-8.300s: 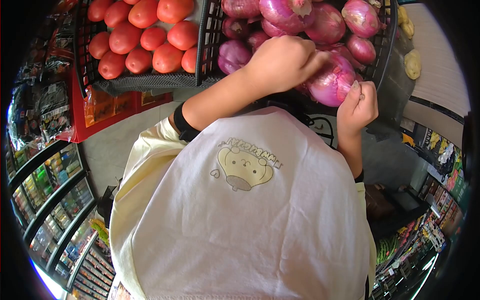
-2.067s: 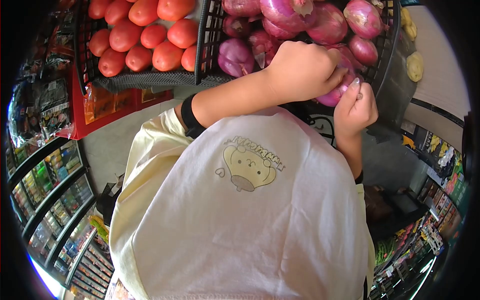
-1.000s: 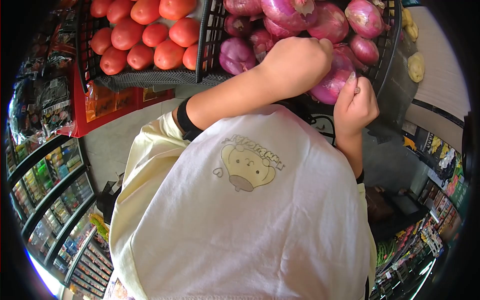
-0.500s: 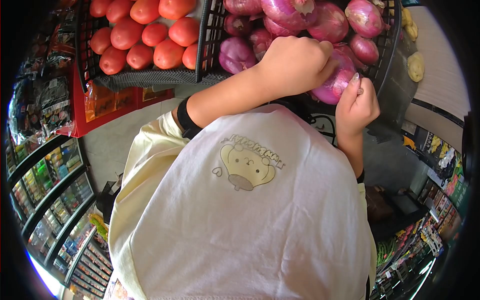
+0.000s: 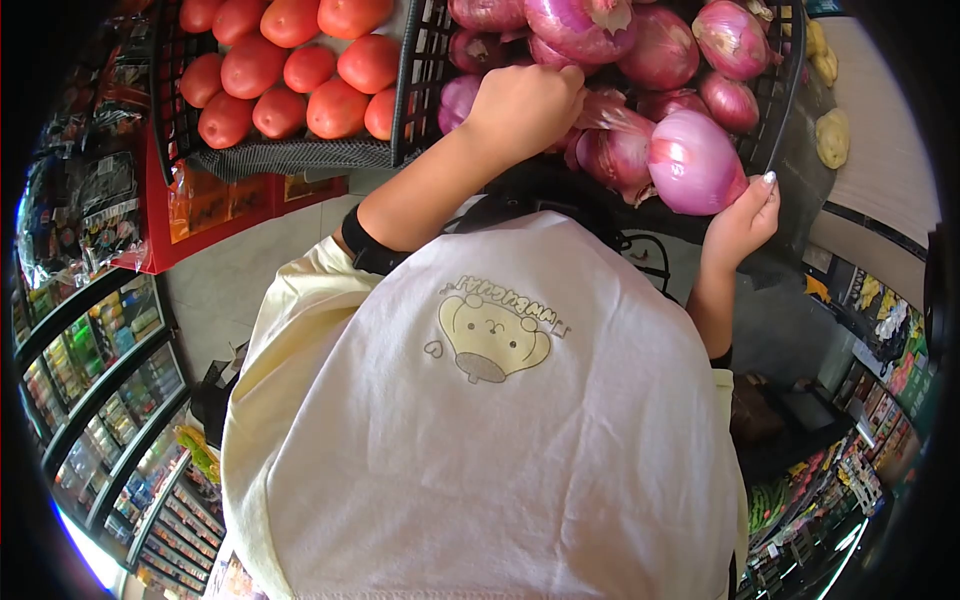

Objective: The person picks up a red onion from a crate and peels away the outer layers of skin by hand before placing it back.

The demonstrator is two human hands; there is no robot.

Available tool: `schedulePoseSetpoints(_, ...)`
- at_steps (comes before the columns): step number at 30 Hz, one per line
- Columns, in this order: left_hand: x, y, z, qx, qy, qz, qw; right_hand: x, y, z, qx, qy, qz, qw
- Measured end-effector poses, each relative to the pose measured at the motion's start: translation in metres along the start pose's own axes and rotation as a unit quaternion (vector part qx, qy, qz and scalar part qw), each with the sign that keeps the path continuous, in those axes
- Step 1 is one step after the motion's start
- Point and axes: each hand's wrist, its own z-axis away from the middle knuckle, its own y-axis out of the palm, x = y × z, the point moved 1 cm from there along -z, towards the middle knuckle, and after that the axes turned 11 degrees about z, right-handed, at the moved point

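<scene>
My right hand grips a large red onion by one end, at the front right of the onion crate. The onion's surface looks smooth and shiny, pale purple. My left hand is closed, its back toward me and its fingertips mostly hidden. Papery onion skin trails from its fingers toward the held onion. Just left of the held onion, another red onion sits with dry, loose skin. More red onions are heaped in the black crate beyond both hands.
Several tomatoes lie in another black crate on the left. Potatoes are at the right edge. Packets hang at far left, above shelves of goods. Beneath the crates stands a red box.
My left hand has moved left, away from the onion, drawing skin along. My right hand has shifted slightly right and down with the onion, which now shows a smooth side.
</scene>
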Motion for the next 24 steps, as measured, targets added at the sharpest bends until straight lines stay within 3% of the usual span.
schedulePoseSetpoints(6, 0.010, 0.012, 0.016, 0.007, 0.035, -0.073, 0.997, -0.001, 0.001, -0.001, -0.002, -0.003, 0.017, 1.000)
schedulePoseSetpoints(14, 0.008, 0.010, 0.016, -0.019, 0.082, -0.130, 0.988, -0.012, 0.003, -0.005, 0.009, 0.085, -0.008, 0.996)
schedulePoseSetpoints(18, 0.029, 0.006, 0.015, -0.032, 0.040, -0.167, 0.985, -0.018, 0.003, -0.004, 0.001, 0.108, -0.024, 0.994)
schedulePoseSetpoints(19, 0.036, -0.004, 0.016, 0.034, -0.020, -0.139, 0.989, -0.017, 0.001, -0.003, 0.000, 0.094, -0.002, 0.996)
schedulePoseSetpoints(20, 0.036, -0.014, 0.019, 0.020, -0.063, -0.114, 0.991, -0.016, 0.002, -0.004, -0.003, 0.079, 0.018, 0.997)
schedulePoseSetpoints(24, 0.021, -0.022, 0.024, 0.005, -0.052, -0.067, 0.996, -0.011, 0.005, -0.004, -0.001, 0.093, -0.011, 0.996)
